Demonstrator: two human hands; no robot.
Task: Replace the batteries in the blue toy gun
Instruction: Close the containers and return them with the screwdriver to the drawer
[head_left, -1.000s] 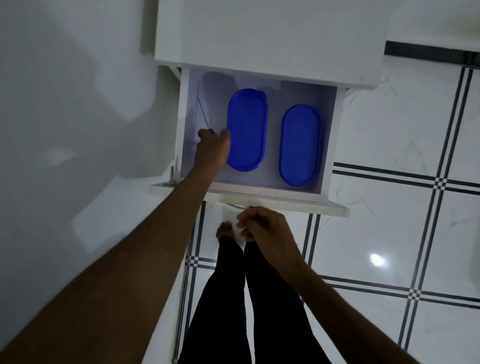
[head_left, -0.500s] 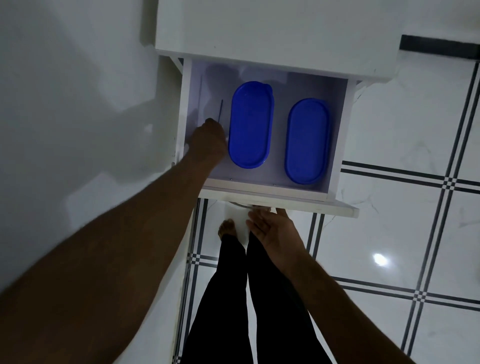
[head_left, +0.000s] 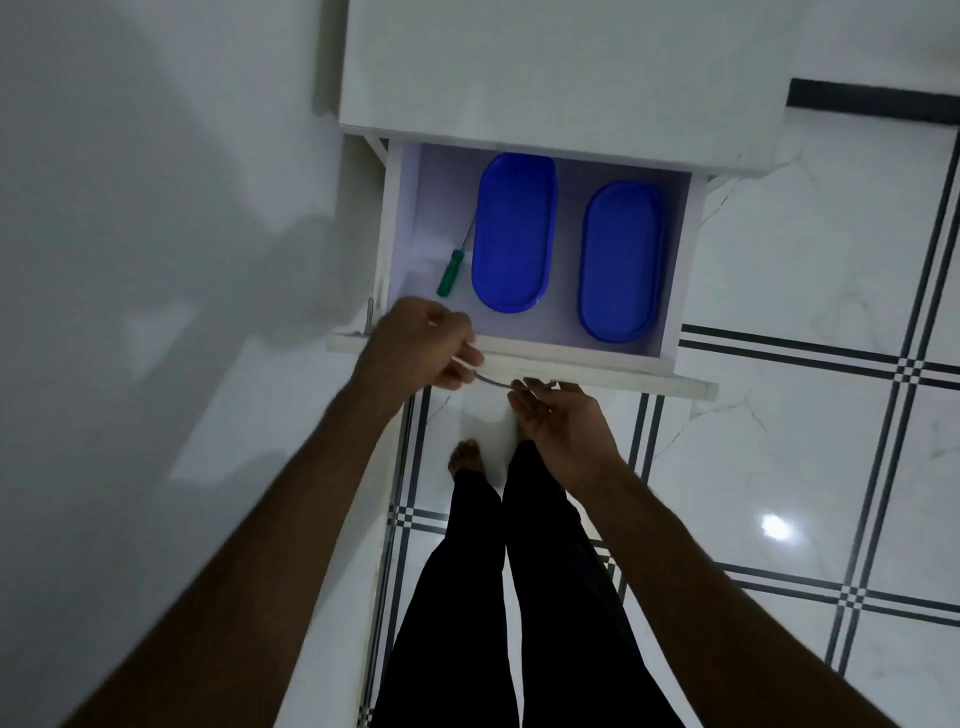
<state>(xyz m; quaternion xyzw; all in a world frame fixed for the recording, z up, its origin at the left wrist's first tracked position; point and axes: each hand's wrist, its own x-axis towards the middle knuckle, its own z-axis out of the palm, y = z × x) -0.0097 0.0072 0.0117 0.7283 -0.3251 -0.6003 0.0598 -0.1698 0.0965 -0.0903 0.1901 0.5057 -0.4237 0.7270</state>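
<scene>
A white drawer (head_left: 519, 364) stands pulled out. On its floor lies a green-handled screwdriver (head_left: 450, 272), just left of a blue oval lidded box (head_left: 513, 231). A second blue oval box (head_left: 621, 260) lies to the right. My left hand (head_left: 415, 353) hovers over the drawer's front left corner with its fingers curled beside the left end of the thin metal drawer handle (head_left: 498, 383). Blur hides whether the hand holds anything. My right hand (head_left: 558, 421) is below the drawer front, its fingers hooked on the handle. No blue toy gun and no batteries are in view.
The drawer belongs to a white cabinet (head_left: 561, 78) against a white wall (head_left: 156, 260) on the left. My legs in black trousers (head_left: 498, 597) and a bare foot (head_left: 466, 454) stand on glossy white floor tiles (head_left: 805, 467) with black stripe lines.
My left hand let go of the screwdriver, which now lies in the drawer, and pulled back to the drawer's front edge. My right hand curled its fingers onto the handle.
</scene>
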